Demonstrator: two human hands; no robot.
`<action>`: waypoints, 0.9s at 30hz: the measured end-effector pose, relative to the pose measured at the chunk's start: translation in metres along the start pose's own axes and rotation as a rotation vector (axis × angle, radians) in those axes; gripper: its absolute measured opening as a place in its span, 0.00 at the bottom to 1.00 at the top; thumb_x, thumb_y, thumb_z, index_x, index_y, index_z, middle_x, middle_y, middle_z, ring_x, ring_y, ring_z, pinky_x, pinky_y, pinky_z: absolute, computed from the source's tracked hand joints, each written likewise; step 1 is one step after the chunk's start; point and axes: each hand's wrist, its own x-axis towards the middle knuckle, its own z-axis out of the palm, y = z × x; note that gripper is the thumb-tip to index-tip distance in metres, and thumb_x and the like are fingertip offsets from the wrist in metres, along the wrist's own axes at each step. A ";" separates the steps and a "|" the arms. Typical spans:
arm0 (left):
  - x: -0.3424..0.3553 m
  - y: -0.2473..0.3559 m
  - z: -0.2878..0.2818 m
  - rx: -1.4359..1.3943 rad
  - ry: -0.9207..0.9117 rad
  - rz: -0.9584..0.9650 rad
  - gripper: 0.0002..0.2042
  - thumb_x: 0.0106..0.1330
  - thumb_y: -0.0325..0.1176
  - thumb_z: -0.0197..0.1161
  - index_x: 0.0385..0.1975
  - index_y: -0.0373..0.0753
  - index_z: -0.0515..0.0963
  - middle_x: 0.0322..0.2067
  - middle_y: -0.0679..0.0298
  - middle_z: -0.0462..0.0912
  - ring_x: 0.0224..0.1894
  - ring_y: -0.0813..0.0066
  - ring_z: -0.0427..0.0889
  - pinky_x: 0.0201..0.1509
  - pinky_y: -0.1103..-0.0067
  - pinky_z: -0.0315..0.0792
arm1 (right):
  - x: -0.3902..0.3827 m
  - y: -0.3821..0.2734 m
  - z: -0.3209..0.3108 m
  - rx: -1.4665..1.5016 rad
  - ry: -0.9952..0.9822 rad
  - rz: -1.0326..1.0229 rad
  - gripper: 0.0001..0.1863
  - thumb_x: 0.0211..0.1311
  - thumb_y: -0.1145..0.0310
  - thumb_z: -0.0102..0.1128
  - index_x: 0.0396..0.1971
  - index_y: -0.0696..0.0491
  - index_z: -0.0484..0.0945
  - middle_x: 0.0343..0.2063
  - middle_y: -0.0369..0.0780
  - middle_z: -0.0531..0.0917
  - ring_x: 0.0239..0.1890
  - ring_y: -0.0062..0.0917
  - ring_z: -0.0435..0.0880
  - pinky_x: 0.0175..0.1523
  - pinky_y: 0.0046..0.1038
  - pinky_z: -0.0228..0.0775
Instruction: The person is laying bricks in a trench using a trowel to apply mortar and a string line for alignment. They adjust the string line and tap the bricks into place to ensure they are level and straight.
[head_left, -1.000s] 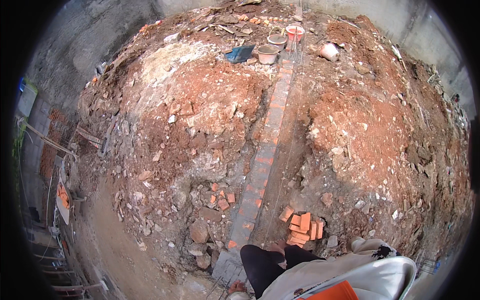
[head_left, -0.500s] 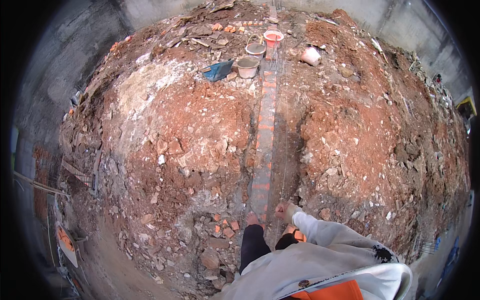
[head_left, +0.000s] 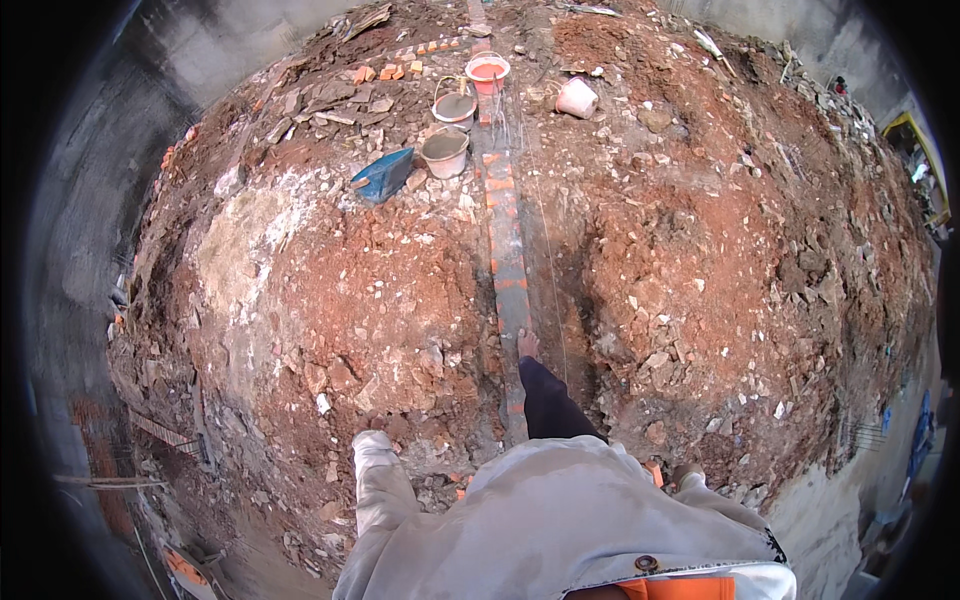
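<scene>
My left arm reaches out at the lower left in a pale sleeve (head_left: 378,480); beyond its cuff my left hand (head_left: 373,425) barely shows against the soil, its fingers hidden. On the other side, my right hand (head_left: 687,471) hangs low by my body, only a small part of it visible, so its grip cannot be made out. Between the arms my bare foot (head_left: 528,345), below a dark trouser leg (head_left: 552,400), is on the narrow mortared brick course (head_left: 511,285). A thin string line (head_left: 548,235) runs along the right of the bricks.
Ahead stand a red bucket (head_left: 487,72) and two pails of grey mix, the nearer pail (head_left: 445,153) beside a blue container (head_left: 383,176). A whitish bucket (head_left: 577,98) lies tipped at right. Thin metal rods (head_left: 503,125) rise by the bricks. Rubble mounds (head_left: 680,270) flank a trench.
I have moved forward along the brick course, one foot now ahead. My right hand, earlier in front near the string, has dropped back to my side; my left sleeve has come into view.
</scene>
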 end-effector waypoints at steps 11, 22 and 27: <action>0.046 0.097 0.202 0.224 -0.615 -0.352 0.08 0.53 0.37 0.55 0.26 0.40 0.74 0.21 0.57 0.77 0.21 0.61 0.75 0.21 0.64 0.69 | -0.010 0.015 -0.422 1.337 0.691 -0.260 0.09 0.56 0.65 0.53 0.32 0.56 0.74 0.21 0.34 0.77 0.22 0.19 0.76 0.28 0.22 0.70; 0.286 0.266 0.163 -0.089 -0.341 -0.713 0.07 0.54 0.39 0.55 0.22 0.44 0.75 0.22 0.58 0.77 0.24 0.60 0.75 0.25 0.63 0.69 | 0.143 0.065 -0.522 1.767 0.674 0.015 0.08 0.54 0.70 0.53 0.34 0.54 0.73 0.19 0.36 0.76 0.20 0.21 0.73 0.22 0.24 0.67; 0.353 0.346 0.304 1.907 -0.516 0.420 0.08 0.55 0.42 0.52 0.28 0.50 0.77 0.22 0.70 0.77 0.23 0.69 0.74 0.29 0.70 0.71 | 0.140 0.027 -0.476 1.383 0.135 0.031 0.08 0.53 0.67 0.54 0.32 0.53 0.73 0.24 0.36 0.77 0.22 0.26 0.75 0.25 0.29 0.69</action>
